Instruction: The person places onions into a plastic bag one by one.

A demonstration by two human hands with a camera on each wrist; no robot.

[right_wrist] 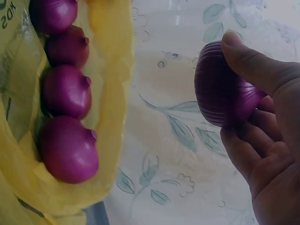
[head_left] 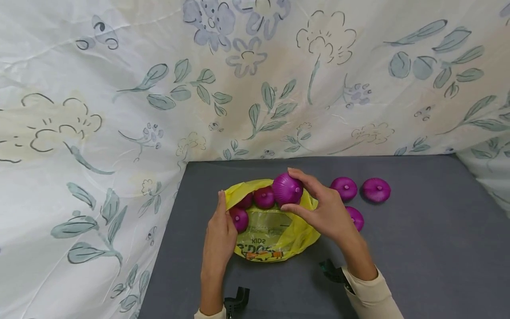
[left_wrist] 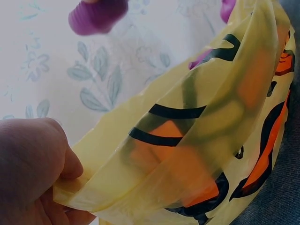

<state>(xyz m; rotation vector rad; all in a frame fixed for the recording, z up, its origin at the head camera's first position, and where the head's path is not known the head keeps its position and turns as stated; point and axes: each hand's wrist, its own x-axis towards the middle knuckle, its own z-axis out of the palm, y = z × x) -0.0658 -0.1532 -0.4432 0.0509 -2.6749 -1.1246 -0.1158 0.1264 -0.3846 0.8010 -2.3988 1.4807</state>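
Note:
My right hand (head_left: 327,213) holds a purple onion (head_left: 287,189) between thumb and fingers, over the mouth of a yellow plastic bag (head_left: 300,237). The right wrist view shows the same onion (right_wrist: 220,89) in the fingers, apart from the bag. At the bag's left side, my left hand (head_left: 220,239) grips the rim; in the left wrist view its thumb and fingers pinch the yellow film (left_wrist: 108,178). Several more purple onions (right_wrist: 68,150) lie in a row inside the bag, whose mouth gapes. Printed letters and orange shapes mark the bag.
To the right of the bag, three purple onions (head_left: 376,190) rest on the dark grey table (head_left: 430,248), one partly hidden behind my right hand. A floral cloth (head_left: 255,88) hangs behind the table and along its left side. Black camera mounts (head_left: 237,299) sit at both wrists.

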